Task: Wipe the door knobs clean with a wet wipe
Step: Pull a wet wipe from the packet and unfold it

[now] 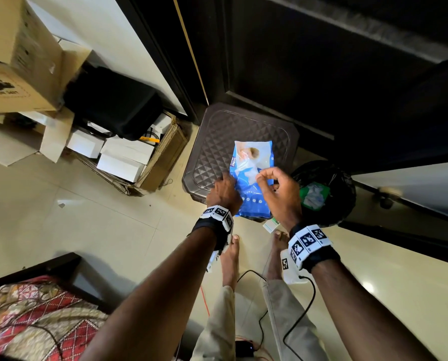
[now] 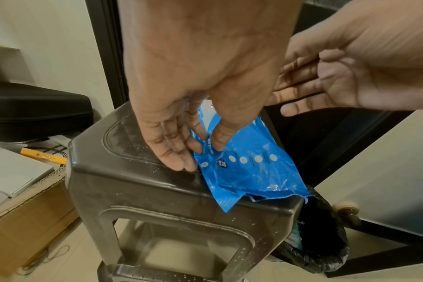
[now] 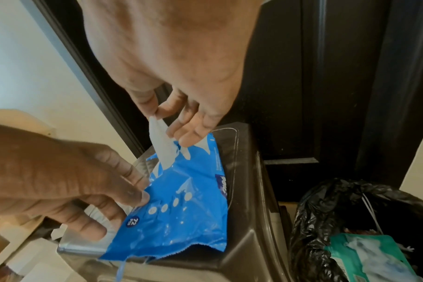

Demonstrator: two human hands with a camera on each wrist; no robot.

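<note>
A blue wet wipe pack [image 1: 251, 162] lies on a brown plastic stool [image 1: 217, 142], its near end hanging over the edge. My left hand [image 1: 224, 185] presses fingertips down on the pack's left side [image 2: 249, 171], thumb on top. My right hand [image 1: 264, 175] hovers over the pack's middle. In the right wrist view its thumb and forefinger [image 3: 157, 112] pinch a white wipe [image 3: 161, 139] that stands up out of the pack's opening. A round knob [image 1: 385, 196] shows on the pale door at the right, apart from both hands.
A bin lined with a black bag [image 1: 329, 183] stands right of the stool, holding a green packet. A dark door [image 1: 322, 61] rises behind. Cardboard boxes [image 1: 22, 61] and a black case [image 1: 113, 100] crowd the left. A cable [image 1: 254, 272] lies by my bare feet.
</note>
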